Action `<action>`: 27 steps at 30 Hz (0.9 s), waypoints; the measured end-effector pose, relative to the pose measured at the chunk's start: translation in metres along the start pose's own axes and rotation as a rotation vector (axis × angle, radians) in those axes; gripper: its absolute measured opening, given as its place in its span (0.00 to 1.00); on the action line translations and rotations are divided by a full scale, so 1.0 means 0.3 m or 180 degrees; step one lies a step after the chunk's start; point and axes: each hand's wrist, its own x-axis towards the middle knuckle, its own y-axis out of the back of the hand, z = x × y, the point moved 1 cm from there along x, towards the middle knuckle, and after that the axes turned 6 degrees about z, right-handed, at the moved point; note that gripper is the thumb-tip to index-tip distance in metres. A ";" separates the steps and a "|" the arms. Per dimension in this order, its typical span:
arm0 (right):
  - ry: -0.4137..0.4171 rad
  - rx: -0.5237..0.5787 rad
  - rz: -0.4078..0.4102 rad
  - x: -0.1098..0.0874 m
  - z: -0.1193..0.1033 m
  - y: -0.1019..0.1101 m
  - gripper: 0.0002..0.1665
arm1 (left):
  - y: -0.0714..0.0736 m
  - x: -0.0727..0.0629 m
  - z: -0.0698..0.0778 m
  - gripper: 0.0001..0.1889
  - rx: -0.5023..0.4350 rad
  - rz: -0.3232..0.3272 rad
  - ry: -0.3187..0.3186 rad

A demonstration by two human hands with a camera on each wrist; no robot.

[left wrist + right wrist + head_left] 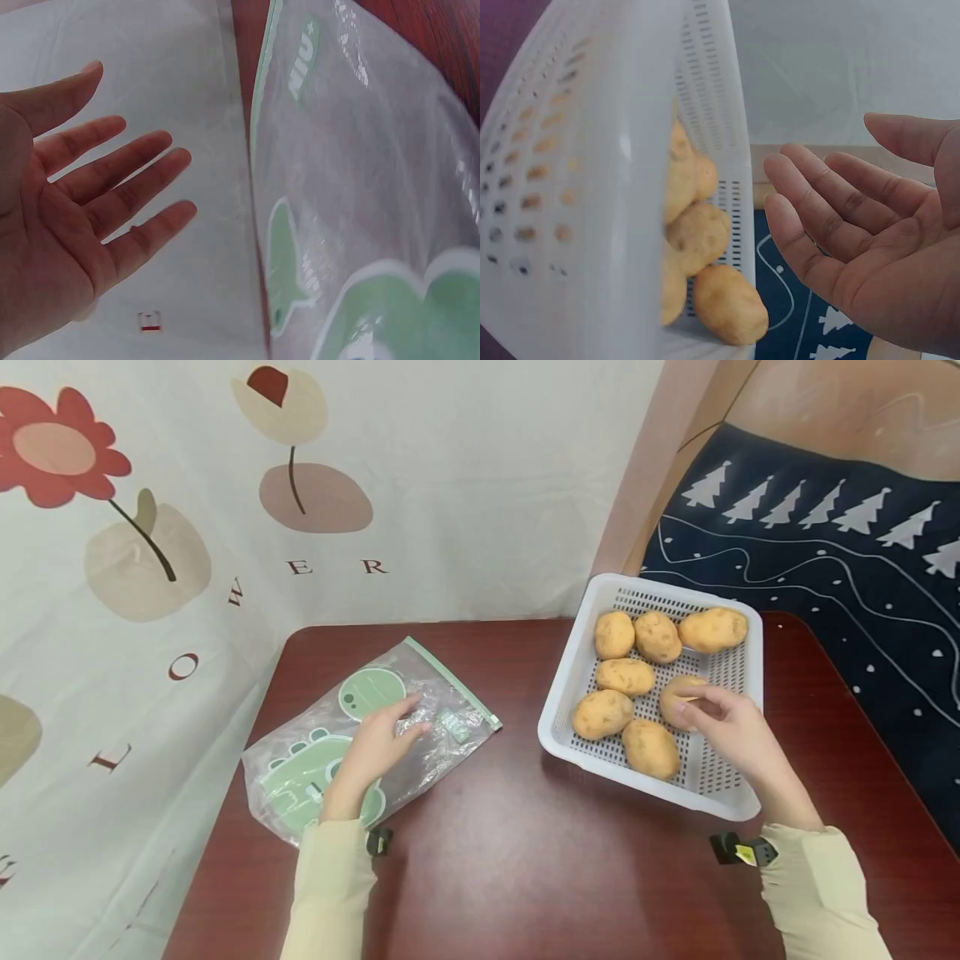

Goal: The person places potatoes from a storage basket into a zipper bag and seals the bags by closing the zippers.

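Over the clear plastic zip bag point(465, 693) with green dinosaur prints, my left hand point(378, 739) hovers with fingers spread, holding nothing. The left wrist view shows that hand point(82, 195) palm and fingers bare, beside the bag point(360, 150). My right hand point(731, 727) is over the right part of a white perforated basket point(555, 710). In the head view it overlaps a potato point(675, 697). The right wrist view shows the hand point(870, 232) with slightly bent fingers and nothing in its palm. Several more potatoes point(626, 677) lie in the basket.
The bag lies flat on the left of the dark red wooden table point(480, 860), the basket on the right. Behind the table hangs a pale flower-print curtain point(465, 485). A navy cloth with white trees point(810, 552) hangs at the right.
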 end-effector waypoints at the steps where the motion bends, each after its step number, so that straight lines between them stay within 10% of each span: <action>1: 0.0004 0.0061 -0.0008 -0.001 0.001 -0.007 0.22 | -0.006 0.005 -0.005 0.26 -0.0063 -0.0005 0.0032; 16: 0.0021 0.0616 -0.0137 -0.007 -0.029 -0.126 0.20 | -0.149 0.132 -0.083 0.22 -0.0919 0.0057 0.0618; 27: -0.0046 0.0930 -0.0307 -0.006 -0.069 -0.204 0.18 | -0.239 0.243 -0.088 0.21 -0.0810 0.0135 0.0958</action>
